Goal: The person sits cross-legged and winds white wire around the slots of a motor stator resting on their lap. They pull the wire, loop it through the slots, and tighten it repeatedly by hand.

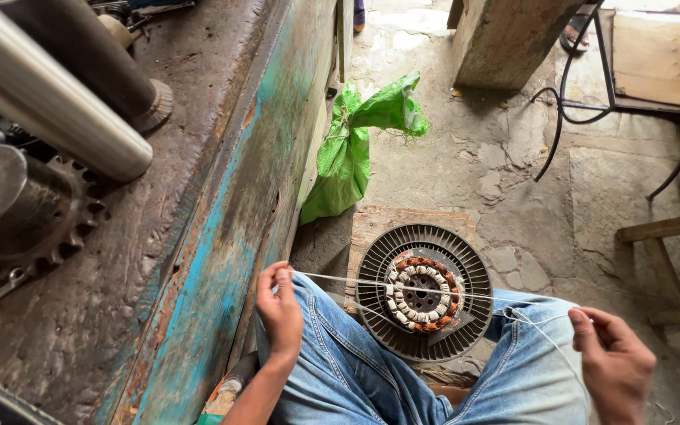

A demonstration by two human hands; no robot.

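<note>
the left hand [279,309] is raised above the left knee, wrist bent, with fingers curled and fingertips pinched on one end of a thin white string [371,285]. the right hand [612,364] sits at the near right, beyond the right knee, palm turned down, thumb and forefinger pinching the other run of the same string. the string is stretched taut between both hands and passes across the top of the motor stator [423,293]. the stator, a ring of copper windings bound with white ties around a dark slotted core, rests at the centre of a round grey finned housing [387,315]. the housing lies between the person's knees, on a wooden board [379,222] on the floor. both legs wear blue jeans [356,370]. to the left, a worn workbench [222,220] with flaking turquoise paint runs from near to far. on its top lie a toothed sprocket [25,212] and a polished steel cylinder [49,94]. a tied green plastic bag [352,149] leans against the bench side, beyond the housing. the cracked concrete floor [529,205] extends to the far right, where a black metal frame [592,79] stands.
</note>
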